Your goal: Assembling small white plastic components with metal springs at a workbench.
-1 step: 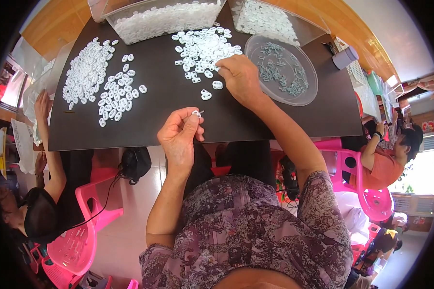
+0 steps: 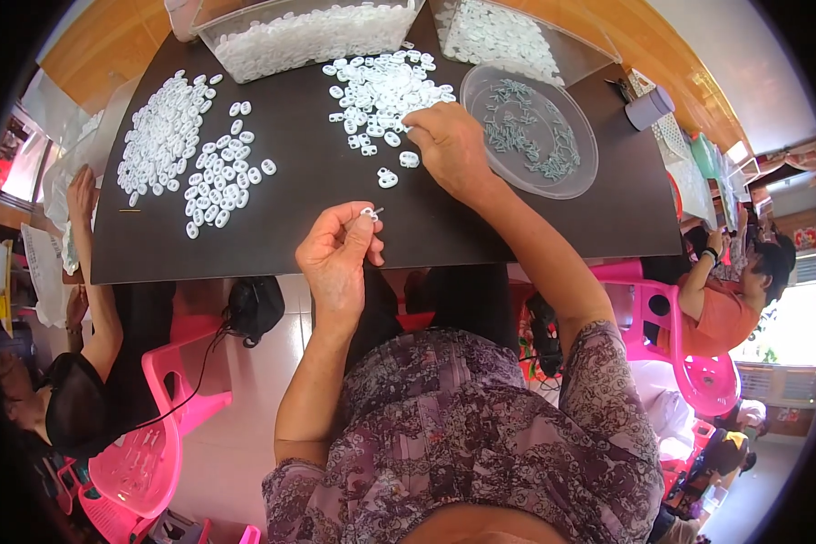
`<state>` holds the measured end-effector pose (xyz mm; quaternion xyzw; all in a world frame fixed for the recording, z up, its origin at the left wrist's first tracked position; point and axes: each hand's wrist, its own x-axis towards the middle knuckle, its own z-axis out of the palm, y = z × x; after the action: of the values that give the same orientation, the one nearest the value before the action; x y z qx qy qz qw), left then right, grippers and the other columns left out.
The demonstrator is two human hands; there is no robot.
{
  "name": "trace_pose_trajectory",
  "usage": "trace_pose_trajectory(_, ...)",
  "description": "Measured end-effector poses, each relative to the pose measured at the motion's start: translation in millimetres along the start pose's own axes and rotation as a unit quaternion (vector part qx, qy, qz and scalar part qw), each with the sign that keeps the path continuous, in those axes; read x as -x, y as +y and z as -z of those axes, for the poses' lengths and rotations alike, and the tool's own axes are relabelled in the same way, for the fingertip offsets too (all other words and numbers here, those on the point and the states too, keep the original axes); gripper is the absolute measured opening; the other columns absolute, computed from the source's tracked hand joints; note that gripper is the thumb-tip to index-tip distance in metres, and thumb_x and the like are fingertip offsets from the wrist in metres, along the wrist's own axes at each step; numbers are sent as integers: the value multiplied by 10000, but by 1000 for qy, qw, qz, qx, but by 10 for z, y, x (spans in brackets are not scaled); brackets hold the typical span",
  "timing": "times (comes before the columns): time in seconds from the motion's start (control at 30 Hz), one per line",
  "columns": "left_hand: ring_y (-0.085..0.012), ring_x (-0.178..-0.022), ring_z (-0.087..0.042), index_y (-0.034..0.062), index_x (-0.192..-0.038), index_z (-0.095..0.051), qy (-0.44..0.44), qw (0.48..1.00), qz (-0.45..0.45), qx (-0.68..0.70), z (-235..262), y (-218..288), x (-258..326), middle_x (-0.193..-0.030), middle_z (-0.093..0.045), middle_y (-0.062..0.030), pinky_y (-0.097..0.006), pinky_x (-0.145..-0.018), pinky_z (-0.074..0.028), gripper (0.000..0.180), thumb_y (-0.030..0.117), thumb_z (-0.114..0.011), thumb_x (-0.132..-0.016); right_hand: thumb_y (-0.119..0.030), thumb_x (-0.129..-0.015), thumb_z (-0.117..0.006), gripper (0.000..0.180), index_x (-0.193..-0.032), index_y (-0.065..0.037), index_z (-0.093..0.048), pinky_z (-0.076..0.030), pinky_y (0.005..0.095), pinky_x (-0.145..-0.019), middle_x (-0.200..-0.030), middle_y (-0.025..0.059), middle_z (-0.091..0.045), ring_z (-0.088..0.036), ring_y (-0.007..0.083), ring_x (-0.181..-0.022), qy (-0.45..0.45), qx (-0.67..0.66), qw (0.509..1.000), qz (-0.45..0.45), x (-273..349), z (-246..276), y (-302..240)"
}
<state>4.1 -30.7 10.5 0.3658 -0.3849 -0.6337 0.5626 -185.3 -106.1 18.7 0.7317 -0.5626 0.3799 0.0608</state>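
I've L hand (image 2: pixel 337 257) pinching small white plastic pc (image 2: pixel 367 214) w/ thin grey pin (image 2: pixel 379 211), 6 o'clock of white plastic-oval pile (image 2: pixel 388 91); R hand (image 2: pixel 451 150) at pile's 5 o'clock, can't tell grip.

A dark brown tabletop (image 2: pixel 290 199) carries white oval pieces — a heap (image 2: pixel 161 136) at left, a looser cluster (image 2: pixel 219 186) beside it, a middle heap (image 2: pixel 390 86). Behind stand two clear bins (image 2: pixel 210 38) of white pieces; at right — a round, clear tray (image 2: pixel 519 174) holding small grey-green parts (image 2: pixel 510 140).
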Motion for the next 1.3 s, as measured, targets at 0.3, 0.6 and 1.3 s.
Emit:
trace_pose_trajectory(0.3,-109,-572,-540,-56,-956,-601,0,1000,0,2,5,-16,-2,-770,-615,-100,-227,-477,-456,135,46,-576,-870,-101,-728,-646,74,-799,-84,-660,-434,398,-620,-713,111,-566,-545,294,-731,-61,81,992,71,-190,-190,-66)
trace_pose_trajectory(0.6,-108,-562,-537,-57,-952,-602,2,1000,-4,6,13,-5,3,-767,-614,-98,-229,-478,-455,130,39,-579,-867,-84,-685,-643,19,-678,-78,-626,-424,384,-569,-678,103,-527,-520,285,-692,-93,121,977,152,-256,-252,-124)
trace_pose_trajectory(1.3,-108,-534,-520,-62,-932,-606,13,1000,19,15,-13,47,-5,-753,-618,-104,-232,-468,-431,128,45,-575,-870,-36,-830,-595,225,-1050,-9,-631,-448,196,-659,-763,5,-614,-561,47,-730,-182,-410,872,-198,316,400,-471)
